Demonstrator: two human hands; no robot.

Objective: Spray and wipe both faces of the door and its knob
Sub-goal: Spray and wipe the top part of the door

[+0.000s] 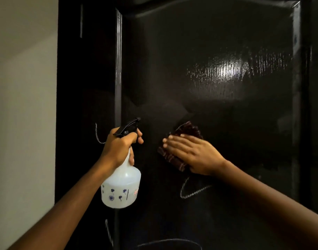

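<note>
While the right hand point(192, 154) lies flat with straight fingers and presses a dark striped cloth point(188, 129) on the black door point(226, 123), the left hand point(118, 147) is curled tight round the neck of the white spray bottle point(122, 188), just left of the cloth. The job now looks like wiping this face. To do it well, keep the whole palm on the cloth and push hard. Go in long rows so no bit gets missed. Reach up to the shiny wet patch point(226, 73) high on the right. Rub down over the white scribble point(192, 193) just under the hand too. Hold the bottle out of the cloth's way. The knob is not in view.
</note>
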